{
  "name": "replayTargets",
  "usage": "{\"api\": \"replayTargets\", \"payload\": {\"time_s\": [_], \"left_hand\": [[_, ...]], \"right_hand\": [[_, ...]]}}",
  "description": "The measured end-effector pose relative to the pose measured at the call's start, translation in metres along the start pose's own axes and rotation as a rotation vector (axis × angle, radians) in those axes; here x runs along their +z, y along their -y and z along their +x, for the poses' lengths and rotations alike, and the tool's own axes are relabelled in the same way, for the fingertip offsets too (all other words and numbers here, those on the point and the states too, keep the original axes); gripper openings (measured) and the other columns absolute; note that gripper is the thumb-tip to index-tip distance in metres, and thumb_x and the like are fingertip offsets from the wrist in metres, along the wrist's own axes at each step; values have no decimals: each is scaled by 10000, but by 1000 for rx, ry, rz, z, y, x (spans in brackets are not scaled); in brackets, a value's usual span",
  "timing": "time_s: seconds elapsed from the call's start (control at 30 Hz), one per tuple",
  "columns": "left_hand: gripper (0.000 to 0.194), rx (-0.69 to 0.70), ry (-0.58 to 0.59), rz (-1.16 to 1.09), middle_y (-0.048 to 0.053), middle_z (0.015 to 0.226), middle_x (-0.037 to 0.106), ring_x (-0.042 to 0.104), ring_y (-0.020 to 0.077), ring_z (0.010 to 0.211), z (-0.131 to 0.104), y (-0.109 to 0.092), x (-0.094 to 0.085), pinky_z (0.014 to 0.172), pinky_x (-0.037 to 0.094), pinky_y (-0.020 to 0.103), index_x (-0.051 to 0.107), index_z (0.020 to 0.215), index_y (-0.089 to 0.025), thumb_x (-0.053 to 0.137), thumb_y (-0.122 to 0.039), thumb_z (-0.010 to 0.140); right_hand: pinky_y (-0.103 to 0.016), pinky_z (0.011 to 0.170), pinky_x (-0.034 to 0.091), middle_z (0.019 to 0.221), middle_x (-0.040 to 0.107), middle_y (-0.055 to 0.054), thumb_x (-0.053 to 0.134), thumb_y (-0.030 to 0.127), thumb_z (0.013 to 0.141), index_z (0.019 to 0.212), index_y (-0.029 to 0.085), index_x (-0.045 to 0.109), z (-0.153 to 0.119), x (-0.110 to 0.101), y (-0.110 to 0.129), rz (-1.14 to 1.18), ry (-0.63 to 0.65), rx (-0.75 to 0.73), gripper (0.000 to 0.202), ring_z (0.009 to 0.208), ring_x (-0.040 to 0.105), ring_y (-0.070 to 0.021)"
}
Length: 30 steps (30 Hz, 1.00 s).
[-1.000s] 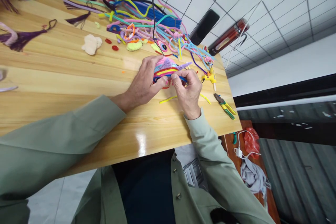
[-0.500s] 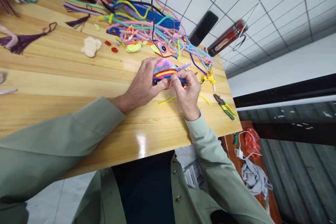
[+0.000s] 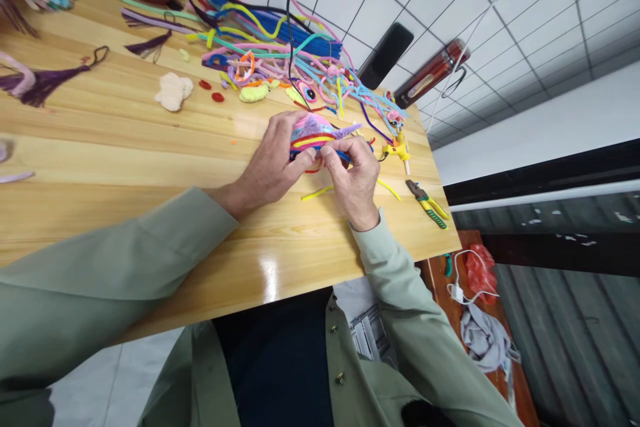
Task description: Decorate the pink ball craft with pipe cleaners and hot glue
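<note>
Between my hands is a rounded pipe-cleaner craft piece [image 3: 314, 138] with pink, yellow, red and blue stripes and a purple fuzzy point on top. My left hand [image 3: 273, 163] is wrapped round its left side, thumb along the lower edge. With thumb and index finger, my right hand [image 3: 354, 170] pinches a blue pipe cleaner [image 3: 344, 156] at the piece's lower right edge. A yellow pipe cleaner [image 3: 317, 194] lies on the table beneath my right hand. The underside of the piece is hidden.
A yellow glue gun [image 3: 399, 149] and green-yellow pliers [image 3: 427, 204] lie to the right. Behind are heaped pipe cleaners [image 3: 300, 47], a black phone [image 3: 387, 55] and a red flask [image 3: 433, 73] by the tiled wall. Purple tassels [image 3: 55, 77] lie at left on the wooden table [image 3: 125, 167].
My right thumb and fingers have shifted slightly left along the blue pipe cleaner at the lower edge. My left hand keeps its hold on the craft piece.
</note>
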State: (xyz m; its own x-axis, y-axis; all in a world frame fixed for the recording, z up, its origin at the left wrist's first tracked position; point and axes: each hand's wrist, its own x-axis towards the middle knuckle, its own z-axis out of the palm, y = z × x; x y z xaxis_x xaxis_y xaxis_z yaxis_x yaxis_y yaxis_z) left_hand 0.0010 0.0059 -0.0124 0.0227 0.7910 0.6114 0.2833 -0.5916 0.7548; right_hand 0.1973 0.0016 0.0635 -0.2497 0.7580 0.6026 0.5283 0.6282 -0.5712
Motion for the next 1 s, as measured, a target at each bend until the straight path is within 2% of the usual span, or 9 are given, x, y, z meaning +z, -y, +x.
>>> {"api": "replayTargets", "payload": {"time_s": [0.1,0.2,0.37,0.47,0.6,0.73,0.83,1.0], "left_hand": [[680,-22,-9,-29,196,1679,606,559,432,1610,0,1,0,1423,438,657,530,1653,-220,679,-593,1104],[712,-56,-20,-70,191,1643,624,580,429,1572,-1,4,1,1407,447,647,548,1643,-228,706,-650,1092],[766,-103,-32,-142,168,1600,640,568,430,1568,-2,8,-2,1422,412,642,572,1617,-246,755,-730,1052],[732,-128,-7,-177,147,1611,637,574,418,1555,-2,5,-7,1417,419,650,578,1615,-254,794,-673,1055],[664,-228,-5,-273,118,1606,653,576,398,1570,-2,-2,-13,1445,401,629,612,1604,-276,843,-564,1052],[642,-275,6,-311,94,1642,642,543,394,1621,-2,-6,-18,1477,362,618,634,1559,-290,885,-553,1030],[619,-292,26,-272,95,1650,632,547,392,1615,-2,-7,-20,1466,374,617,642,1532,-278,846,-608,1050],[793,-264,6,-183,102,1644,654,573,389,1586,-2,-6,-20,1427,411,603,605,1607,-273,805,-762,1017]], "right_hand": [[-363,841,573,965,775,-10,748,449,1134,1070,266,795,-2,-1,-4,24,9,31,199,867,702,-180],[-346,784,560,989,768,-1,753,510,1127,1158,274,784,-6,-3,-11,127,-20,127,240,807,669,-162],[-318,806,596,932,759,20,843,607,1038,1083,263,754,-6,-6,-22,322,-54,295,358,823,702,-149],[-326,850,623,919,755,21,888,653,974,1028,258,734,-2,-6,-23,404,-8,373,427,830,708,-147],[-339,871,627,934,763,5,914,692,915,971,259,725,2,-4,-22,435,26,448,476,863,710,-161],[-327,841,613,860,742,19,947,680,871,926,255,718,5,-2,-22,531,44,499,486,820,683,-157],[-308,802,597,796,708,36,974,666,835,899,250,712,6,0,-22,602,78,545,496,773,658,-144],[-270,718,552,779,711,39,974,579,803,872,243,724,7,3,-23,698,103,635,425,754,640,-132]]}}
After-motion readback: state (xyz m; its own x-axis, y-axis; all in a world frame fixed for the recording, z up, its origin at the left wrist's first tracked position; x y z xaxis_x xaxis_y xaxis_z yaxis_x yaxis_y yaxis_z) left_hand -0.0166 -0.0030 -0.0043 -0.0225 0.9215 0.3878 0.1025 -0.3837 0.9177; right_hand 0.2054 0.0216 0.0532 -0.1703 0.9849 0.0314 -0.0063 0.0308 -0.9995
